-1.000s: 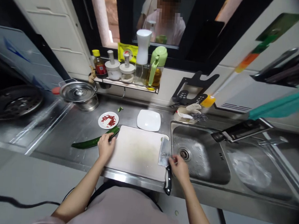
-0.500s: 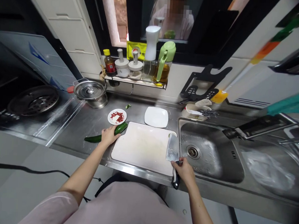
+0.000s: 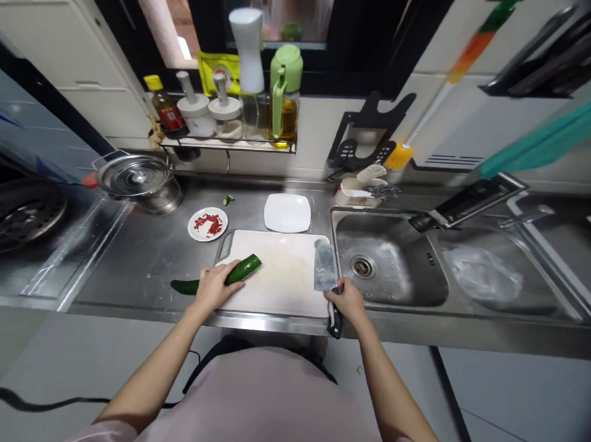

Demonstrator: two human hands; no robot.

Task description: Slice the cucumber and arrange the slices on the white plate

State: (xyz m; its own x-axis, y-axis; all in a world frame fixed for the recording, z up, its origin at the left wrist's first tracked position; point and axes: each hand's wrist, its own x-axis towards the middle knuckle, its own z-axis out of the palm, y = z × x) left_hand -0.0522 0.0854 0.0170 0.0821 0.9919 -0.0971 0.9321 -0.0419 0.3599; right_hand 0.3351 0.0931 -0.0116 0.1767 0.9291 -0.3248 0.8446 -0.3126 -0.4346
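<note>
A long green cucumber lies slanted across the left edge of the white cutting board. My left hand is closed round its middle, with the thick end over the board and the thin end out on the steel counter. At the board's right edge rests a cleaver with its blade flat. Around its black handle my right hand is closed, at the counter's front edge.
Behind the board sit a small plate of chopped red chilli and an empty white square plate. The sink is right of the board. A lidded steel pot and a stove are on the left, with a condiment shelf behind.
My left hand has carried the cucumber rightward, off the counter and partly onto the board. My right hand has shifted from the cleaver's blade base to its handle. The camera has tilted down.
</note>
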